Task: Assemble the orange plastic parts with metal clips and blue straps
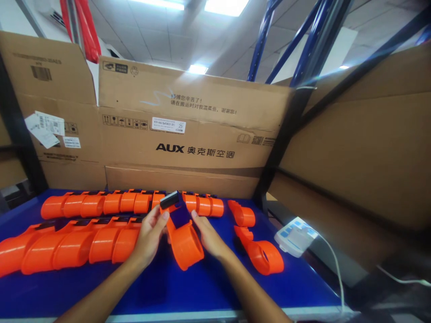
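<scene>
Between my two hands is an orange tape dispenser, tilted, with its round ring hanging down and a dark blue flap and a black toothed edge at its top. My left hand is closed on its left side, the thumb lying along the upper part. My right hand grips it from the right, thumb beside the dark flap; its other fingers are partly hidden. Behind and left of my hands stand a front row of orange tape dispensers and a back row of the same dispensers, several in each.
Two orange pieces without a visible dark flap, one nearer and one farther, lie right of my hands on the blue table. A white device with a cable sits at the right edge. Cardboard walls the back.
</scene>
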{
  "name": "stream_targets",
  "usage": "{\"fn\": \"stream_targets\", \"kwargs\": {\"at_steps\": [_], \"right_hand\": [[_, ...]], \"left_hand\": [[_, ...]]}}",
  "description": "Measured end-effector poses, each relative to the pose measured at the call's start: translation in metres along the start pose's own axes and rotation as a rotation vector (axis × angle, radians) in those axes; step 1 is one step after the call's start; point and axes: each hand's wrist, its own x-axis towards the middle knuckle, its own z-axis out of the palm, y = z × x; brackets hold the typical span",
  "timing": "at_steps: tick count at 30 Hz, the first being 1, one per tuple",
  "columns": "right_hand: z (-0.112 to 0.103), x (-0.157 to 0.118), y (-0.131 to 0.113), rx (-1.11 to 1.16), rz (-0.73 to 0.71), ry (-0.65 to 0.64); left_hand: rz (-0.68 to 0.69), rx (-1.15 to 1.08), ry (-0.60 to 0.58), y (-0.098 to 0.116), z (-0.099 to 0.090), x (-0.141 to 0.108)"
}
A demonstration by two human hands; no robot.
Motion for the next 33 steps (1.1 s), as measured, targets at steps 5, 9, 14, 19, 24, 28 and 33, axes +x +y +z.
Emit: {"fn": "stream_targets", "kwargs": {"at_steps": [5,9,14,19,24,28,33], "right_hand": [[-0.02,0.001,-0.01,-0.155,-0.143,0.035],[-0.04,-0.004,-0.019,-0.614,-0.428,-0.037],[-0.03,-0.009,-0.019,-0.85,-0.654,-0.149],[-0.022,-0.009,-0.019,-1.043,-0.724,-0.158],[-0.034,-0.002,-0.021,-1.054,-0.692,-0.038],[-0.057,0.005,-0.023,-1.099,-0.606,0.251],[-0.093,0.011,-0.025,-1.178,-0.336,0.716]], "left_hand": [[0.087,0.013,0.171,-0.001,-0.003,0.005],[0.085,0.046,0.203,0.002,-0.002,0.006],[0.087,0.083,0.206,0.0,-0.002,0.007],[0.046,0.122,0.212,-0.005,-0.005,0.011],[0.047,0.145,0.134,-0.01,-0.009,0.014],[0.051,0.193,0.107,-0.009,-0.01,0.014],[0.042,0.188,0.062,-0.007,-0.01,0.01]]}}
